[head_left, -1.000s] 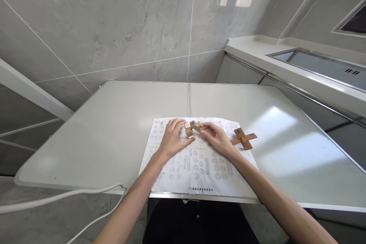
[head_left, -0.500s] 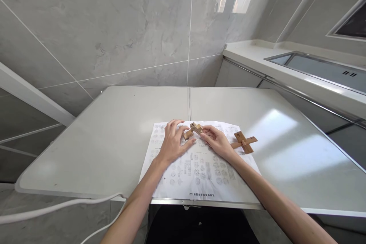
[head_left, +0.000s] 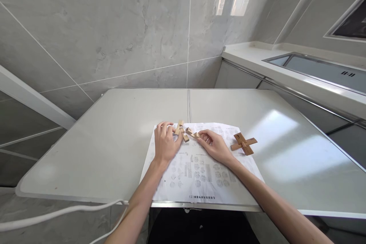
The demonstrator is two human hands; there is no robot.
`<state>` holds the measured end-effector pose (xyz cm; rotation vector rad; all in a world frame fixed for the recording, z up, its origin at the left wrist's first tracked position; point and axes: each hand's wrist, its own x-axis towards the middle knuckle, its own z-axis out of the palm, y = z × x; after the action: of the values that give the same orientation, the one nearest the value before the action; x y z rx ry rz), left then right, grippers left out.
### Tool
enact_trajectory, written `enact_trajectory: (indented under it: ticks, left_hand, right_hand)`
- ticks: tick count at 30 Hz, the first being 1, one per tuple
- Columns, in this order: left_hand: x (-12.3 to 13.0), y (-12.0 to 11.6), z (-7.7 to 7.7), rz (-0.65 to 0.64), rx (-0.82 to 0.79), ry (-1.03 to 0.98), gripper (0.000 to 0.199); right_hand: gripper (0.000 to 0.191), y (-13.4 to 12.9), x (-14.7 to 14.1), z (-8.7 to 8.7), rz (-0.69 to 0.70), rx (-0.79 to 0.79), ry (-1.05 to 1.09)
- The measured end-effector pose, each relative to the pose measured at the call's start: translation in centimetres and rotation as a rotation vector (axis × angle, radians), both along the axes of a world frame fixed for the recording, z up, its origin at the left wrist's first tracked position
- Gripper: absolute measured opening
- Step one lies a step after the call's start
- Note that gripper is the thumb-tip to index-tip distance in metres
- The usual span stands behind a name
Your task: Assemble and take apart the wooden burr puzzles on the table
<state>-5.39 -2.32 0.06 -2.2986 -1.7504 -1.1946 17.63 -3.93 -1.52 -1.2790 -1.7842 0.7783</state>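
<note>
My left hand (head_left: pixel 166 143) is closed on light wooden pieces (head_left: pixel 179 127), which lie crossed at its fingertips above the printed sheet. Between thumb and fingers, my right hand (head_left: pixel 214 145) pinches a notched wooden block (head_left: pixel 192 133) that points left toward those pieces. A small gap separates the two groups. Under both hands lies a creased white sheet (head_left: pixel 197 190) printed with small diagrams. Right of my right hand, a darker brown wooden cross (head_left: pixel 243 144) of interlocked pieces rests over the sheet's right edge.
The pale folding table (head_left: pixel 122 114) has a seam down its middle. A white cable (head_left: pixel 71 209) runs past its front left edge. To the right stands a counter (head_left: pixel 246 51) with an inset sink, and a grey tiled wall (head_left: pixel 114 26) rises behind.
The wooden pieces between my hands have come apart into two groups. My left hand has shifted left with its pieces, and the right-hand block now lies lower and more level.
</note>
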Motion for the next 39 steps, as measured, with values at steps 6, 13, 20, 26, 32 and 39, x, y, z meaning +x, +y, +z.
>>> enact_trajectory:
  ticks: [6, 13, 20, 26, 32, 39]
  left_hand:
    - [-0.8, 0.4, -0.3, 0.115, 0.002, 0.076, 0.018]
    - [-0.7, 0.2, -0.6, 0.106, -0.055, 0.133, 0.014]
    - [-0.2, -0.3, 0.2, 0.031, -0.103, 0.15, 0.031]
    - [0.1, -0.6, 0.7, -0.161, -0.119, 0.097, 0.044]
    - [-0.1, -0.3, -0.4, -0.291, -0.233, 0.025, 0.054]
    - [-0.4, 0.1, -0.7, -0.342, -0.322, 0.004, 0.054]
  right_hand:
    - [0.022, 0.1, 0.2, -0.5, -0.127, 0.025, -0.099]
    - [0.017, 0.0, 0.2, -0.7, -0.199, 0.012, -0.196]
    - [0.014, 0.1, 0.1, -0.8, -0.214, 0.008, -0.248]
    - [0.014, 0.2, 0.2, -0.9, -0.208, 0.027, -0.267]
    - [0.018, 0.3, 0.4, -1.1, -0.139, 0.054, -0.264]
    - [0.017, 0.3, 0.4, -1.2, -0.01, 0.112, -0.259]
